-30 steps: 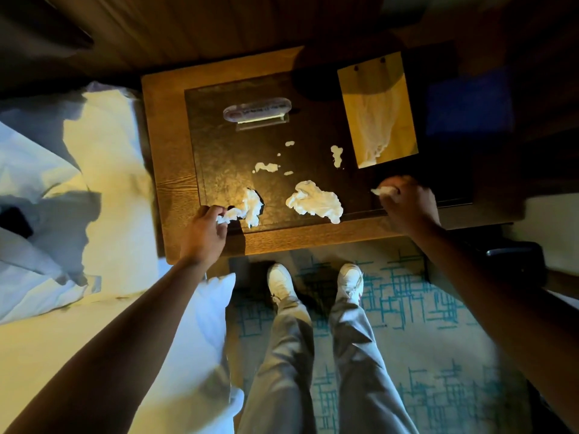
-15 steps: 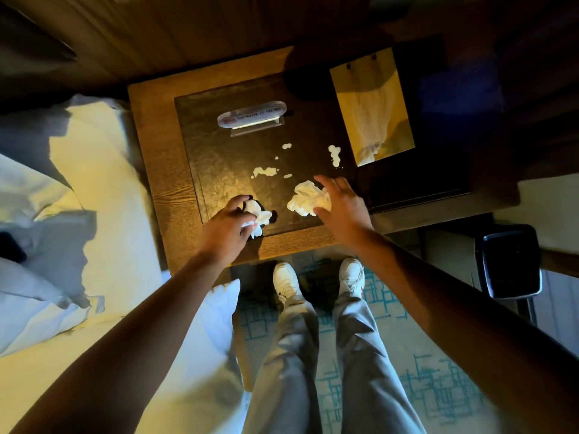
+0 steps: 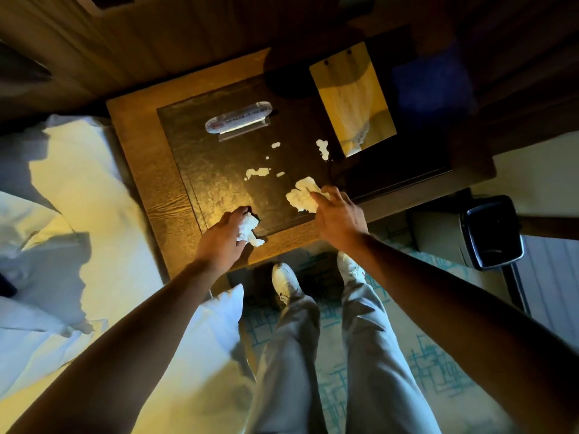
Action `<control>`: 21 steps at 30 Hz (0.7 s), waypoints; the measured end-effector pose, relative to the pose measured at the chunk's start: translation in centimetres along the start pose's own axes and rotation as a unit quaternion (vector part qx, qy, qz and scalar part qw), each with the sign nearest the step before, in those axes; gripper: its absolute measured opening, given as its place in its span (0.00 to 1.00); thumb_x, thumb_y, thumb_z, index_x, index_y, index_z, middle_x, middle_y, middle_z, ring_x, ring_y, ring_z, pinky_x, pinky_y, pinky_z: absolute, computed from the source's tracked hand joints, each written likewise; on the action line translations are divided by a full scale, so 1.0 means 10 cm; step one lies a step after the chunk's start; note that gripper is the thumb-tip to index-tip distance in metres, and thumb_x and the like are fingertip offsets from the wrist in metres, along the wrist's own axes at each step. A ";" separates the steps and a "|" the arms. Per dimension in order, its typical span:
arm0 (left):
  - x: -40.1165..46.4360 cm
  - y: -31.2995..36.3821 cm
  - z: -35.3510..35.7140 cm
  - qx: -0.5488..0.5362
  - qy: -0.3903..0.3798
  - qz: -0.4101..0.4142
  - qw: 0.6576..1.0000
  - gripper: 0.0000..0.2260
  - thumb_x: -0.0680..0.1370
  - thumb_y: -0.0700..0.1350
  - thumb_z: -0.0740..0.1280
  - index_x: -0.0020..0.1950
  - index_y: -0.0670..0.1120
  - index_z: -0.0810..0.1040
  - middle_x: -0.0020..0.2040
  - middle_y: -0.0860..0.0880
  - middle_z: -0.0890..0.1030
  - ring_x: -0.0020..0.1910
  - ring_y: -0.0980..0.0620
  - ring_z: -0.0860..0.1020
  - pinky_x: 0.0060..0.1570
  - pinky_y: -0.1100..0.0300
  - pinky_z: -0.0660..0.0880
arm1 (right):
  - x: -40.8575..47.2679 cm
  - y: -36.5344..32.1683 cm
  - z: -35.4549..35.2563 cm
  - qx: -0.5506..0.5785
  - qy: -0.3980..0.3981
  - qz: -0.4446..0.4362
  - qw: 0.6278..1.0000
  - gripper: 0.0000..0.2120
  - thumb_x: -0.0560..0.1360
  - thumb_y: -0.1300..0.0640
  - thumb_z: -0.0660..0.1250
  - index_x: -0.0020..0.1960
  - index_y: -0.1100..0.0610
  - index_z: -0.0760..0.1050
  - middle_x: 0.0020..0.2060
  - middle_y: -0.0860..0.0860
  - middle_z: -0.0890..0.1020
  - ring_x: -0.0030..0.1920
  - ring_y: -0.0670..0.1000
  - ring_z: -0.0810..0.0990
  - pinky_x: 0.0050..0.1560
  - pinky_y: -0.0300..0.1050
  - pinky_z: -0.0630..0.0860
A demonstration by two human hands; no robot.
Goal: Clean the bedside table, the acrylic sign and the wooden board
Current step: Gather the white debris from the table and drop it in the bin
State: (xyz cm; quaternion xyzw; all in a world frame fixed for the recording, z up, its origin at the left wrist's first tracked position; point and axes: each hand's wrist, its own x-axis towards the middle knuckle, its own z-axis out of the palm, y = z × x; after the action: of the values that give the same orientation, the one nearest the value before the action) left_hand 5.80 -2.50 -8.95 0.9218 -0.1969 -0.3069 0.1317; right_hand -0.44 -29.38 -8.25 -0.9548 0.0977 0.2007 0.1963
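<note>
The wooden bedside table [image 3: 147, 158] has a dark inset top. A clear acrylic sign [image 3: 238, 120] stands at its back left. A pale wooden board [image 3: 352, 98] with white smears lies at the back right. Several small white tissue scraps [image 3: 257, 172] lie in the middle. My left hand [image 3: 221, 238] is shut on a crumpled tissue wad [image 3: 249, 228] at the front edge. My right hand [image 3: 336, 216] rests its fingers on a larger crumpled tissue [image 3: 302, 197], whether gripping it I cannot say.
A bed with white sheets and a pillow [image 3: 78, 245] lies to the left. A dark bin [image 3: 492, 231] stands on the floor at the right. My legs and white shoes [image 3: 283, 278] are on patterned carpet before the table. A wood-panelled wall runs behind.
My right hand moved left from the table's front right edge onto the larger tissue. My left hand gathered its tissue wad into its grip.
</note>
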 end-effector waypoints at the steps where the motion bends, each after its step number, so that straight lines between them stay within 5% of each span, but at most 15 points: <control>1: 0.01 -0.01 -0.01 0.005 -0.003 0.002 1.000 0.28 0.75 0.42 0.74 0.74 0.48 0.70 0.66 0.43 0.77 0.55 0.41 0.83 0.51 0.51 0.80 | 0.00 0.00 -0.01 -0.005 -0.002 -0.001 1.000 0.23 0.80 0.57 0.61 0.74 0.48 0.68 0.67 0.54 0.72 0.63 0.58 0.77 0.51 0.54 0.79; 5: 0.06 0.04 -0.14 0.018 -0.012 0.001 1.000 0.20 0.76 0.42 0.72 0.68 0.44 0.77 0.62 0.42 0.77 0.52 0.41 0.83 0.48 0.52 0.78 | 0.03 0.06 -0.09 -0.008 -0.038 0.030 0.999 0.29 0.76 0.60 0.68 0.75 0.52 0.64 0.62 0.58 0.75 0.54 0.59 0.82 0.49 0.53 0.80; 10: 0.16 0.31 -0.31 -0.031 0.002 0.001 1.000 0.18 0.78 0.42 0.70 0.68 0.45 0.78 0.61 0.44 0.78 0.52 0.44 0.82 0.47 0.59 0.75 | 0.03 0.19 -0.17 -0.026 -0.059 0.034 0.997 0.16 0.79 0.55 0.67 0.66 0.52 0.73 0.61 0.55 0.78 0.54 0.60 0.83 0.52 0.53 0.80; 13: 0.25 0.60 -0.35 -0.038 0.023 0.041 0.998 0.17 0.77 0.41 0.70 0.66 0.47 0.79 0.59 0.46 0.77 0.49 0.49 0.80 0.43 0.62 0.72 | -0.05 0.36 -0.26 0.018 -0.006 0.044 0.999 0.15 0.79 0.51 0.66 0.63 0.55 0.73 0.55 0.55 0.82 0.51 0.59 0.85 0.49 0.51 0.79; 16: 0.39 1.01 -0.36 -0.040 0.035 0.048 0.997 0.17 0.78 0.43 0.70 0.67 0.47 0.78 0.60 0.45 0.77 0.51 0.47 0.80 0.48 0.54 0.79 | -0.25 0.65 -0.32 0.016 0.044 0.046 0.998 0.16 0.81 0.47 0.62 0.61 0.57 0.72 0.43 0.55 0.85 0.41 0.58 0.86 0.40 0.44 0.73; 21: 0.66 1.91 -0.29 -0.074 -0.006 0.052 0.996 0.17 0.80 0.49 0.70 0.68 0.48 0.78 0.62 0.46 0.81 0.58 0.45 0.80 0.56 0.48 0.79 | -0.70 1.45 -0.41 0.074 0.076 0.154 0.982 0.16 0.82 0.44 0.61 0.58 0.57 0.74 0.41 0.57 0.86 0.40 0.62 0.85 0.39 0.49 0.76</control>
State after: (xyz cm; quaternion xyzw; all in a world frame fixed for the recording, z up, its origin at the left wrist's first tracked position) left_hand 7.00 -22.03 -3.13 0.8959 -0.2224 -0.3193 0.2145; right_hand -9.20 -43.44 -6.66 -0.9238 0.2724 0.1473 0.2251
